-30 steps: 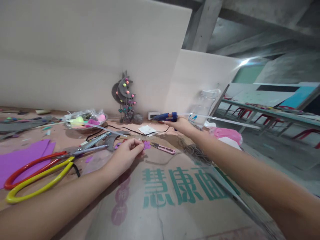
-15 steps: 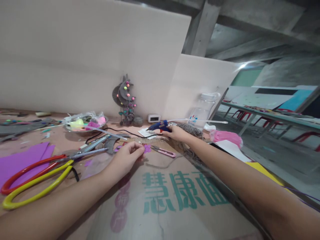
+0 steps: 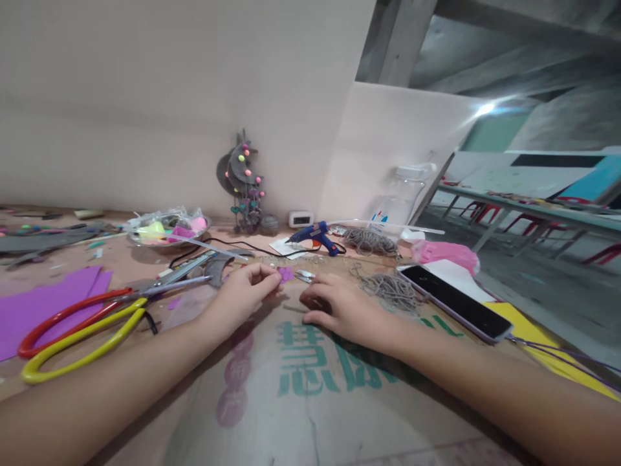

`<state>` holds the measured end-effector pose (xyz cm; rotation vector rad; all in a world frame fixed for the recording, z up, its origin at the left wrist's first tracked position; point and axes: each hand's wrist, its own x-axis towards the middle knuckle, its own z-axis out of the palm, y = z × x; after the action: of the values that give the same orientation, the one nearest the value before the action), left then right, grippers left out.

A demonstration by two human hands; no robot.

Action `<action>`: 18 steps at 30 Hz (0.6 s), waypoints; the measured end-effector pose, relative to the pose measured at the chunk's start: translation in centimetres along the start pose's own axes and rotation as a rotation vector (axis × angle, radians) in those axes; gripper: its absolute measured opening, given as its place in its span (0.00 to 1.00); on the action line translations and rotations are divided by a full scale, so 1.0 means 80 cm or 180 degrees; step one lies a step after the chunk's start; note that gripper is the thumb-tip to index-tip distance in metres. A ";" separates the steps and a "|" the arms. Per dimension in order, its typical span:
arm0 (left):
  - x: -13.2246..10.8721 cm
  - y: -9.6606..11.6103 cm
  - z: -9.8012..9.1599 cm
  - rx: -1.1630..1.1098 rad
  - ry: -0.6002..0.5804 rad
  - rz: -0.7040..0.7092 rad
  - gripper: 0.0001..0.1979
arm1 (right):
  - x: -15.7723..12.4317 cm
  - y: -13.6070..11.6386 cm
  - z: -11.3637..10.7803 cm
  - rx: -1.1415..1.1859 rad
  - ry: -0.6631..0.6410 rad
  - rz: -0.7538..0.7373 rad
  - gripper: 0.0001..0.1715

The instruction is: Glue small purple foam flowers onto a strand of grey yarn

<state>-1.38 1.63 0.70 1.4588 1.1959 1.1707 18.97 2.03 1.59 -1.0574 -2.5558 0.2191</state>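
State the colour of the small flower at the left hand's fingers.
Purple; the flower shows best in the head view.

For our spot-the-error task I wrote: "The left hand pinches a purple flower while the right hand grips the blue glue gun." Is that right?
Not quite: the right hand is not gripping the blue glue gun. The head view shows the gun resting beyond that hand, apart from it. The left hand does pinch a purple flower.

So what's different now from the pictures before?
The right hand let go of the blue glue gun, which now rests on the table, and came back toward the left hand. The left hand still seems to pinch the purple flower; the big scissors stayed put.
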 end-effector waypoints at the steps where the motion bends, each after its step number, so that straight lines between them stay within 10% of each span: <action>1: -0.001 0.000 0.000 -0.0022 -0.0012 -0.0036 0.10 | -0.001 0.000 0.005 0.0015 0.0015 -0.0004 0.10; 18: -0.002 -0.005 -0.002 0.0493 -0.0243 0.0096 0.08 | -0.010 -0.030 0.004 0.1711 0.0654 0.0691 0.09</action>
<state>-1.60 1.54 0.29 1.6276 1.2381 1.0519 17.81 -0.26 1.72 -1.0678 -2.0251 0.7624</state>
